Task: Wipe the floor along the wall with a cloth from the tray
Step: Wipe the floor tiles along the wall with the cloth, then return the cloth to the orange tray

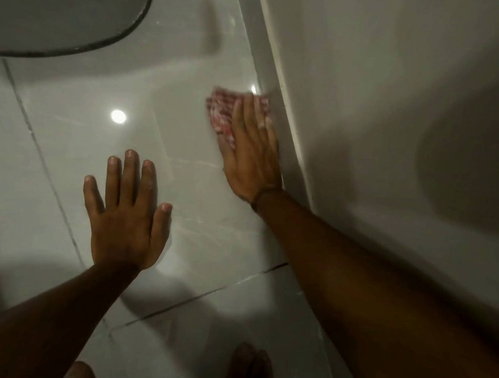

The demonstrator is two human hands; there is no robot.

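Note:
A red-and-white checked cloth (220, 113) lies flat on the glossy grey tile floor (184, 223), right against the white skirting (278, 90) at the foot of the wall (376, 80). My right hand (251, 151) presses down on the cloth with straight fingers, its outer edge touching the skirting; part of the cloth is hidden under the palm and its far edge is blurred. My left hand (127, 209) rests flat on the bare tile to the left, fingers spread, holding nothing.
A grey rounded object with a dark rim (70, 12) fills the top left corner. Dark grout lines (44, 157) cross the tiles. A bare foot (249, 366) shows at the bottom edge. A ceiling light reflects in the floor (118, 116).

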